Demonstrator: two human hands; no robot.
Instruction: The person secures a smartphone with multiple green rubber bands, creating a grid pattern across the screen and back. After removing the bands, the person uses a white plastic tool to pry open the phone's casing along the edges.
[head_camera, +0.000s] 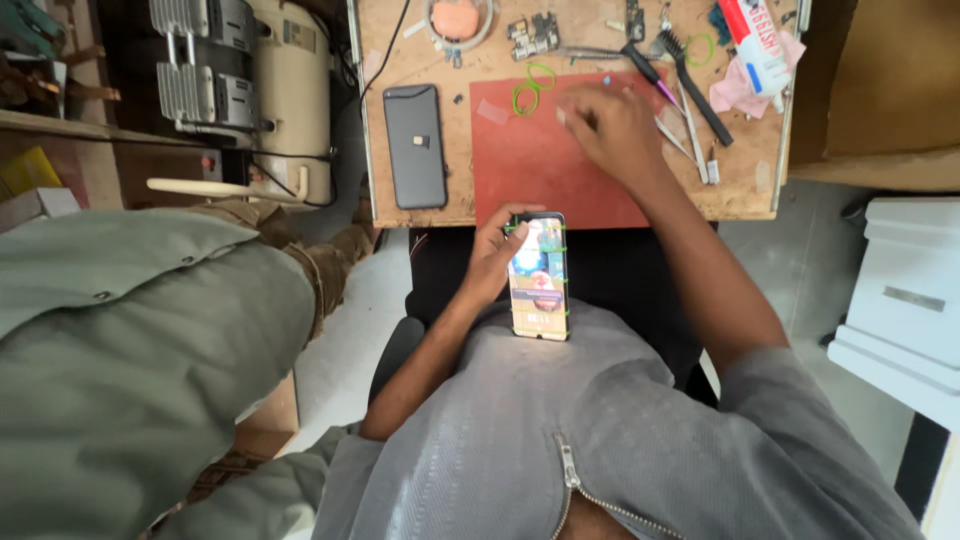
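Two hands apart: left hand (497, 262) closed round lit phone (539, 277), long axis pointing away from the body, just below worktop (420, 75) edge; right hand (612, 128) blurred, fingers loosely spread over red mat (530, 170), grasp unclear.

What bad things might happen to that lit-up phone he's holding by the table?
The left hand holds the phone only by one side, off the table edge, so it might slip and fall. The green bands around it could snap or slide off. The right hand is reaching over the red mat and might knock the tools beside it.
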